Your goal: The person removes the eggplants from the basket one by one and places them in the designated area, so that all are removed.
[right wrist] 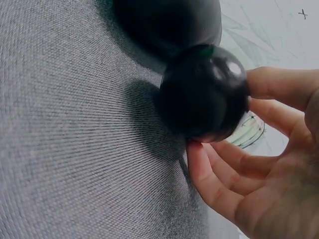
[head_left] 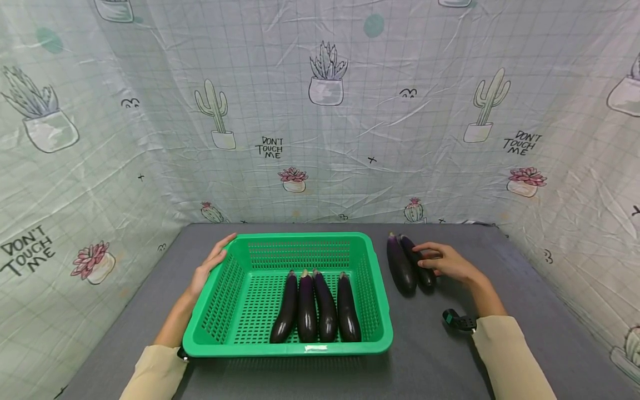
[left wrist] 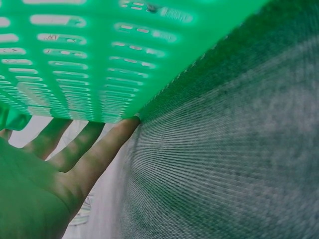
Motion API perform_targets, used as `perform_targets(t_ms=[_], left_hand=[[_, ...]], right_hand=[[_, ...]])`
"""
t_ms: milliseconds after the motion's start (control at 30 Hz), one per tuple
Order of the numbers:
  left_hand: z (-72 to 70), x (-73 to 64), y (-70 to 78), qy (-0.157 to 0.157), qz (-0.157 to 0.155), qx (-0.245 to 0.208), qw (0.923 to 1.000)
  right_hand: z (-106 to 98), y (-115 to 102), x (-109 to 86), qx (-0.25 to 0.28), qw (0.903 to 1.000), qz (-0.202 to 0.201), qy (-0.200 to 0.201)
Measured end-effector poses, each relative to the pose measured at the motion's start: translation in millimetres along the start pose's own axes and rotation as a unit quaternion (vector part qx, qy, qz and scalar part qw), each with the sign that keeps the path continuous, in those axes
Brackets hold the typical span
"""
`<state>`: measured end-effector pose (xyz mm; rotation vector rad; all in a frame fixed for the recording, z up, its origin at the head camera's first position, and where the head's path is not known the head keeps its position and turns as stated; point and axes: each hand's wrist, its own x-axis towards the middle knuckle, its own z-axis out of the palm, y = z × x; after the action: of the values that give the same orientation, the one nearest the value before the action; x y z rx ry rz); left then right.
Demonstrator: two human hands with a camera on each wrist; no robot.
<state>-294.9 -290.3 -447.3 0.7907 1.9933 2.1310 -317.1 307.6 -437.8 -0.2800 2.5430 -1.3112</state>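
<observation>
A green plastic basket (head_left: 215, 349) with slotted walls holds several dark purple eggplants (head_left: 307, 311) side by side. My left hand (head_left: 205, 270) rests against the basket's left side; its fingers (left wrist: 102, 153) reach out straight along the slotted wall in the left wrist view. To the right of the basket, two more eggplants lie together on the table. With fingers on opposite sides, my right hand (head_left: 446, 263) grips the right-hand eggplant (head_left: 424, 275), whose rounded end (right wrist: 204, 94) faces the right wrist camera. The other eggplant (head_left: 401, 266) lies directly on its left, close against it.
A grey cloth covers the table (head_left: 425, 355). Behind and at both sides hangs a pale curtain (head_left: 350, 144) printed with potted cacti and words. Dark straps with small devices (head_left: 459, 320) are at the wrists, below the cream sleeves.
</observation>
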Motion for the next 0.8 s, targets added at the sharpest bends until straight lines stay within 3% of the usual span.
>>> perform_targets(t_ms=[400, 800], left_hand=[[0.3, -0.3, -0.3, 0.0, -0.01, -0.015, 0.9998], [1.9, 0.1, -0.4, 0.014, -0.014, 0.014, 0.9997]], right_hand=[[0.3, -1.8, -1.1, 0.016, 0.9997, 0.001, -0.017], [-1.8, -4.6, -2.0, -0.003, 0.9999, -0.002, -0.014]])
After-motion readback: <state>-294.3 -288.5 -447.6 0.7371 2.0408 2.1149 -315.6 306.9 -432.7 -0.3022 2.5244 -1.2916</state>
